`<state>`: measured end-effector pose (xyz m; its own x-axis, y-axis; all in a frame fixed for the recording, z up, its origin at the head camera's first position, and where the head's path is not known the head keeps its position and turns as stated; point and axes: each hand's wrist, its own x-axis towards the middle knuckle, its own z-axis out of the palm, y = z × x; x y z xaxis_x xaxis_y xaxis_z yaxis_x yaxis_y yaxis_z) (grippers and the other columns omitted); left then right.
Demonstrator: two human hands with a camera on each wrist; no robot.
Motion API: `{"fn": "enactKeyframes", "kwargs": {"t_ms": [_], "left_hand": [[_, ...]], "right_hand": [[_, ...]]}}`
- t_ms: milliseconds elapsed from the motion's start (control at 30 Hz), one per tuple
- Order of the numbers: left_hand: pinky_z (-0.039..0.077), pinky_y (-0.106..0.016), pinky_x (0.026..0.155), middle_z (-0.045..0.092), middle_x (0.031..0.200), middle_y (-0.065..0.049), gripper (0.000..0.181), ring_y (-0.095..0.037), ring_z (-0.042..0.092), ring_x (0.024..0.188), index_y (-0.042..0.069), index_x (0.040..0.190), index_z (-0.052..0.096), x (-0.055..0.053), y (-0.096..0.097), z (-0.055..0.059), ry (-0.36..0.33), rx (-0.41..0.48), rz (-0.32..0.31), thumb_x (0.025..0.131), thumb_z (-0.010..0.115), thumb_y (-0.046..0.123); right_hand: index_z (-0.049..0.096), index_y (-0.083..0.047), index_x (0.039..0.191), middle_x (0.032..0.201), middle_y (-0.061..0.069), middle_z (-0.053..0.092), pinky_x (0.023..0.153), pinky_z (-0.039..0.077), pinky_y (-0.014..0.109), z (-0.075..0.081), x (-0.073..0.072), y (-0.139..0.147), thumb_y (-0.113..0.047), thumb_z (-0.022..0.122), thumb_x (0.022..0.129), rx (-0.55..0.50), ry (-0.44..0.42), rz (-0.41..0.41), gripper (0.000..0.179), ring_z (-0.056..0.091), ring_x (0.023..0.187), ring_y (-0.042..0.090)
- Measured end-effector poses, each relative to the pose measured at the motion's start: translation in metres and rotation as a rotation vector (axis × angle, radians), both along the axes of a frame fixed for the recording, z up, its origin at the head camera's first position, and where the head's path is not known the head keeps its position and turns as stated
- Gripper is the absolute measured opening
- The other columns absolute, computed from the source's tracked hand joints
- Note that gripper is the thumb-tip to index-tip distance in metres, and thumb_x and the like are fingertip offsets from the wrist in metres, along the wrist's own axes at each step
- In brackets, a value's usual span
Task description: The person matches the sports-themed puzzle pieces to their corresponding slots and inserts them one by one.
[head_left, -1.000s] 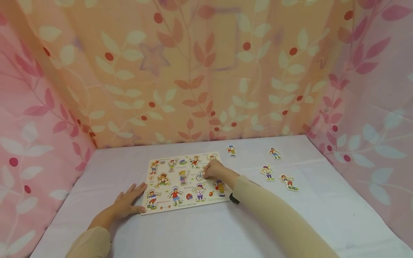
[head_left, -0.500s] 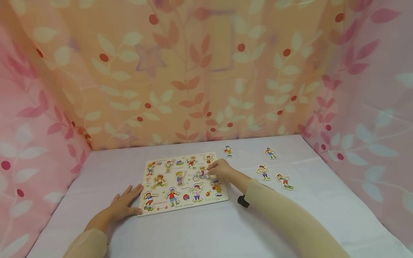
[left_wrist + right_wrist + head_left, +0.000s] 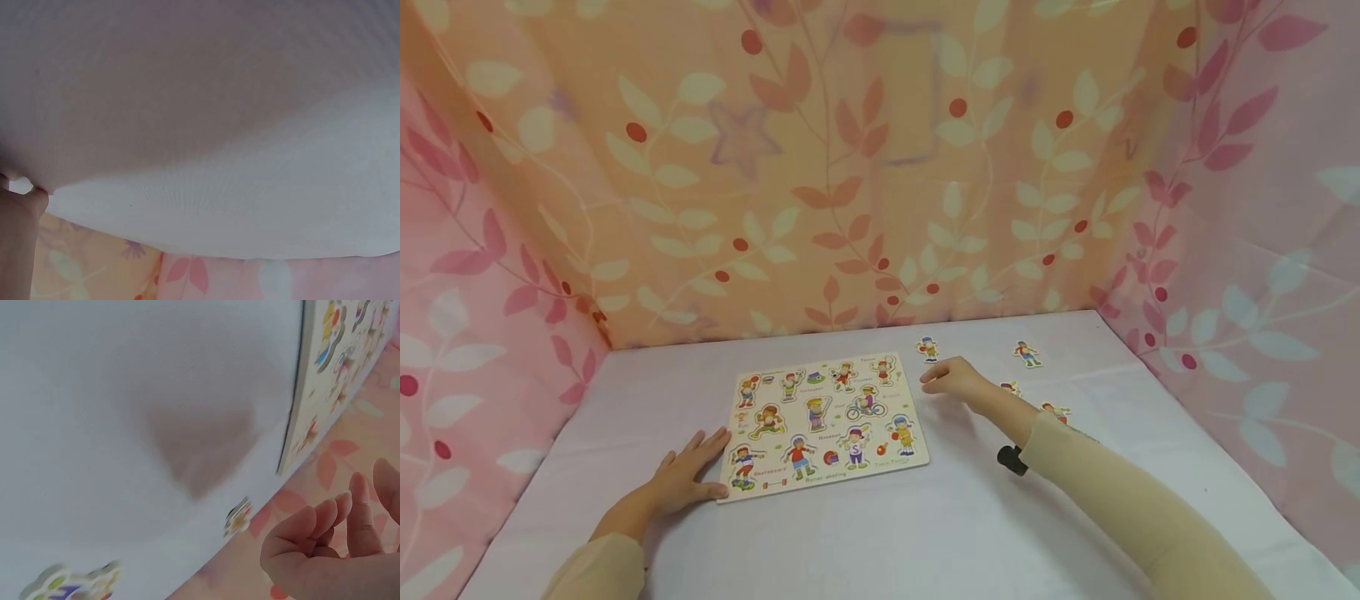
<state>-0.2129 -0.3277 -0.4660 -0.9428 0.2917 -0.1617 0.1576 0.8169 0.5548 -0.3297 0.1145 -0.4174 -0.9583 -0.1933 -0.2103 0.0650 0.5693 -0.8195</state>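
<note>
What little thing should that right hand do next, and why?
Probably pick up the small, flat, blue-capped, yellow-clothed cutout figure: the right hand hovers close by, holding nothing, and a look-alike picture shows at the lower right of the cream rectangular board.

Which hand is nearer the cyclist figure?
Right. The right hand is right of the cyclist figure, off the board; the left hand is farther, at the board's left edge.

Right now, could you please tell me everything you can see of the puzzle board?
The puzzle board is a thin, pale, rectangular panel, apparently wooden, showing eleven colourful cartoon sports figures in three rows, with small lettering and pictures between them. It lies flat and slightly skewed on the white-covered table, left of the loose pieces. The left hand touches its left edge.
</note>
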Motion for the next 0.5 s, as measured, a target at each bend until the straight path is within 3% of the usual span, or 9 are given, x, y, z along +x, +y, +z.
{"fn": "enactKeyframes", "kwargs": {"t_ms": [200,500], "left_hand": [[-0.004,-0.074,0.103,0.020,0.155,-0.027,0.099,-0.054,0.005,0.140,-0.003,0.149,0.029,0.000,0.000,0.001,-0.003,-0.014,0.001,0.076,0.078,0.042],[-0.005,-0.074,0.103,0.020,0.155,-0.027,0.100,-0.053,0.004,0.140,-0.003,0.149,0.028,0.000,0.001,0.001,-0.010,-0.008,0.006,0.075,0.078,0.042]], "right_hand": [[0.068,0.005,0.109,0.103,0.012,0.065,0.079,0.047,0.036,-0.001,-0.001,0.032,-0.008,0.068,0.087,0.028,-0.002,0.014,0.026,0.055,0.091,0.023],[0.065,0.005,0.114,0.097,0.009,0.064,0.072,0.048,0.034,-0.001,0.000,0.083,-0.011,0.067,0.090,0.059,0.001,0.129,0.029,0.052,0.083,0.020]]}}
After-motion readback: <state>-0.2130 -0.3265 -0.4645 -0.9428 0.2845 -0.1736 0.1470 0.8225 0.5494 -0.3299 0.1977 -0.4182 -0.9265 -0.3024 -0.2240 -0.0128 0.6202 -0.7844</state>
